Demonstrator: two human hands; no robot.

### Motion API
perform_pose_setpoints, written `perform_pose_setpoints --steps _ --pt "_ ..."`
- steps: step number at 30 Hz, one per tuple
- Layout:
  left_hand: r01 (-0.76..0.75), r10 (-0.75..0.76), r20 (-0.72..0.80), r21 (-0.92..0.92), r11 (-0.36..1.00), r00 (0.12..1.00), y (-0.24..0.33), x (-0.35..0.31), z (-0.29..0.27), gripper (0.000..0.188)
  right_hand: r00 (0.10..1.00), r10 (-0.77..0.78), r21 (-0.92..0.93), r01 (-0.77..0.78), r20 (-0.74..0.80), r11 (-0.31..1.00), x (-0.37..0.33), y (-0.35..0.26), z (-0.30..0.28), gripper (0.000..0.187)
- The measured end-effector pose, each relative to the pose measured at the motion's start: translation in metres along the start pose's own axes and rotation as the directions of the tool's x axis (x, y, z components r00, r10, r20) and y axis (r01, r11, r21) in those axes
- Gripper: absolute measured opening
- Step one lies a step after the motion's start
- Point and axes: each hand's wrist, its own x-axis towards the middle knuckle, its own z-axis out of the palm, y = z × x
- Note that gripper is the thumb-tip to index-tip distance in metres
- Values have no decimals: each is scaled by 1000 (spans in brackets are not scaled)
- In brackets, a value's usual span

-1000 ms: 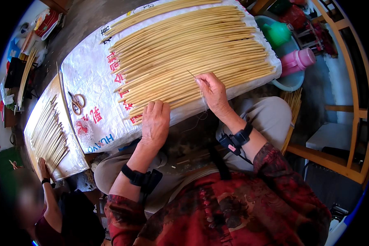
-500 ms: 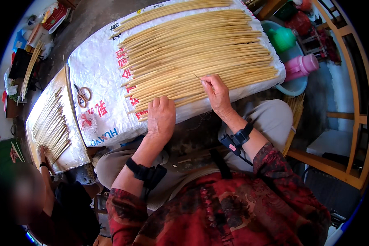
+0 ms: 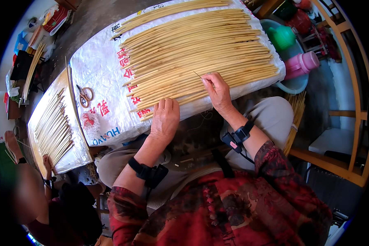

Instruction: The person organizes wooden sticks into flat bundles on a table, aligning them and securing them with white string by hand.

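Note:
Pale yellow stalks lie side by side in a broad row on a white printed sheet. My left hand is closed over the ends of the nearest stalks at the row's front left, its thumb hidden beneath. Between thumb and forefinger, my right hand pinches a thin needle, held over the front stalks with its tip pointing up and left. A fine loose thread hangs off the front edge, below my right hand.
Scissors and a bundle of red and white thread lie at the sheet's left. Beyond, a co-worker handles stalks on a smaller table. A blue basin with a pink container stands at the right, near a wooden frame.
My hands stay almost where they were, with the needle still pinched; the view has shifted slightly. At the far left, the co-worker's other hand has come up with a thread.

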Motion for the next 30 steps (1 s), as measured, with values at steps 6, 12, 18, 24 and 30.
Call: perform_pose_setpoints --steps 6,12,18,24,30 --pt "-5 4 65 13 1000 998 1 6 0 14 1000 -26 -4 26 -1 1000 -1 2 -2 5" --pt "-15 22 128 -55 998 992 0 6 -1 13 1000 6 -27 -6 1 1000 -1 -2 -1 6" --pt "-78 75 79 34 996 994 3 4 1 12 999 -37 -118 40 25 992 -1 1 -1 8" --pt "-135 134 38 48 990 990 1 6 -1 11 1000 -4 -70 4 -8 998 0 0 -1 7" --pt "-127 125 30 71 989 992 0 2 2 11 1000 8 -85 -9 -8 996 1 -1 0 7"
